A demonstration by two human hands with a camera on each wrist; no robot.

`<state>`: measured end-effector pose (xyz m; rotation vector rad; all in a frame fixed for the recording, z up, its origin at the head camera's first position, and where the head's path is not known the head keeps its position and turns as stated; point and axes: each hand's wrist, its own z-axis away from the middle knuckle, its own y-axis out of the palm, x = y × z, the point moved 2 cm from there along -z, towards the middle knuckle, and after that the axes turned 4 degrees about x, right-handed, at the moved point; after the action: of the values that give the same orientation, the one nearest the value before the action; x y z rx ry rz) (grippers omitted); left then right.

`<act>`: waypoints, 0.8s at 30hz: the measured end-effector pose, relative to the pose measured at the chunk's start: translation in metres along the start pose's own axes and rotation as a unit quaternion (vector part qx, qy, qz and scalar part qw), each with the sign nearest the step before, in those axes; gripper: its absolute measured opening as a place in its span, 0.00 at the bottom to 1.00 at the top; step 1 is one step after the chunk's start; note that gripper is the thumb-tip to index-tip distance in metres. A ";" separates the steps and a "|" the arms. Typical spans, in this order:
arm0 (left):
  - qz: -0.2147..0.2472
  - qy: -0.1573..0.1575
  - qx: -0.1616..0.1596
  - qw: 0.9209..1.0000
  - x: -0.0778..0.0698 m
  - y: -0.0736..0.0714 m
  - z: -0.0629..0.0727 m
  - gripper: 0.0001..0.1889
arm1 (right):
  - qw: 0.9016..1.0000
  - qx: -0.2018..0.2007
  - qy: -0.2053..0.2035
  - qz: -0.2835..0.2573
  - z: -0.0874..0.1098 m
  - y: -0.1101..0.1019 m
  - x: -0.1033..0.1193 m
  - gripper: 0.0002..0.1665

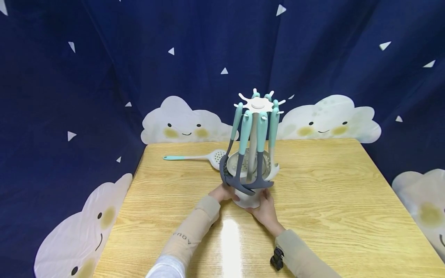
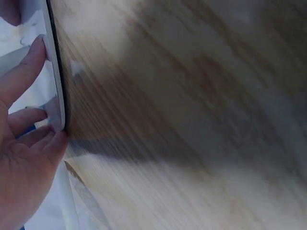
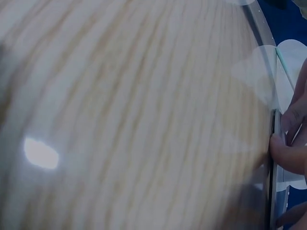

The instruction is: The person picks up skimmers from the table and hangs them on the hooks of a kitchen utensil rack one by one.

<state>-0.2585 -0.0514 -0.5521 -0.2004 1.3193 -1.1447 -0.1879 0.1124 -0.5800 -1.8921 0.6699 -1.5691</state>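
Note:
A white utensil stand [image 1: 258, 105] stands upright on the table, with kitchen utensils with mint handles hung round its hooked top. Dark heads of a spatula [image 1: 259, 184] and other tools hang at the front, partly hiding the post. At the left of the stand's round base [image 1: 247, 200], my left hand [image 1: 225, 192] grips the rim; the left wrist view shows thumb and fingers about that edge. From the right, my right hand [image 1: 267, 210] holds the base, its thumb on the rim in the right wrist view. A white skimmer [image 1: 216, 157] lies behind and left, its head partly hidden.
The wooden table [image 1: 330, 200] spreads to both sides of the stand. Behind it hangs a dark blue curtain [image 1: 201, 54] with white triangles and clouds. A small black device [image 1: 277, 259] is at my right wrist.

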 end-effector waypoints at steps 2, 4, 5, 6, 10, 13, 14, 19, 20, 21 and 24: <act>-0.001 0.009 -0.012 1.000 -0.002 0.001 0.003 0.48 | 1.000 0.019 0.014 -0.002 -0.001 0.000 -0.002 0.56; -0.005 0.019 -0.025 0.999 -0.004 0.002 0.006 0.48 | 0.999 0.037 0.025 0.000 -0.003 -0.001 -0.003 0.56; -0.011 0.022 -0.031 0.999 -0.005 0.002 0.007 0.48 | 0.999 0.045 0.028 0.005 -0.003 -0.001 -0.004 0.56; -0.015 0.022 -0.036 0.999 -0.006 0.002 0.008 0.48 | 0.998 0.049 0.028 0.010 -0.004 -0.001 -0.004 0.56; -0.010 0.002 -0.049 0.999 -0.006 0.008 0.006 0.50 | 0.998 0.059 0.013 0.024 -0.008 -0.004 -0.007 0.56; 0.001 0.015 -0.085 0.996 0.019 0.025 -0.008 0.53 | 0.998 0.057 -0.008 0.019 -0.011 -0.007 -0.009 0.56; 0.010 0.017 -0.091 0.996 0.030 0.032 -0.015 0.54 | 0.998 0.059 -0.013 0.017 -0.012 -0.008 -0.009 0.56; 0.054 0.029 -0.146 0.987 0.088 0.073 -0.057 0.55 | 0.996 0.082 -0.032 0.022 -0.017 -0.012 -0.012 0.54; 0.058 0.039 -0.161 0.984 0.094 0.079 -0.061 0.54 | 0.995 0.085 -0.039 0.026 -0.018 -0.012 -0.012 0.53; 0.060 0.037 -0.167 0.983 0.096 0.081 -0.063 0.54 | 0.995 0.086 -0.046 0.026 -0.018 -0.013 -0.012 0.53; 0.086 0.025 -0.168 0.982 0.089 0.083 -0.058 0.56 | 0.993 0.092 -0.065 0.035 -0.020 -0.015 -0.013 0.49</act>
<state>-0.2769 -0.0506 -0.6855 -0.2994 1.5402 -0.7806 -0.2101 0.1299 -0.5757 -1.7966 0.5115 -1.4007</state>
